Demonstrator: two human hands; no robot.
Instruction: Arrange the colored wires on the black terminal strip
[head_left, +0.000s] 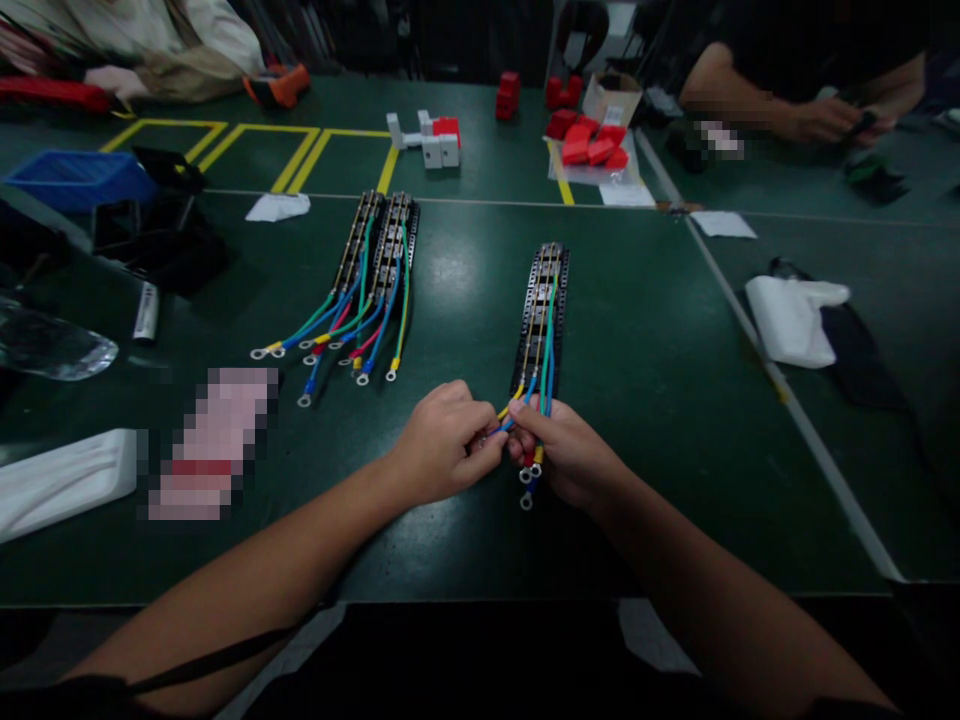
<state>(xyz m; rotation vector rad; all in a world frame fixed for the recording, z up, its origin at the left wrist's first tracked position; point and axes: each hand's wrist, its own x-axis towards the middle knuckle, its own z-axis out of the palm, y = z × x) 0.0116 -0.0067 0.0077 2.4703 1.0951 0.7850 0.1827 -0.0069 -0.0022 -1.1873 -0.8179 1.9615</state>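
A long black terminal strip [541,300] lies on the green table, its yellow, blue and green wires trailing toward me. My left hand [455,440] is closed with its fingertips on the yellow and blue wire ends [506,420]. The lugs of those two wires are hidden by my fingers. Around the same wires, just below the strip, my right hand [566,450] is closed. Several ring lugs [526,475] with red, yellow and blue sleeves hang out beneath it. Two similar wired strips [386,250] lie side by side to the left, their lugs fanned out.
Red plastic parts [592,142] in a bag, a cardboard box [611,98] and white blocks [441,150] are at the back. A blue tray [82,180] and a marker [146,312] lie left. A white holder-like object [791,318] lies right. Two people sit opposite.
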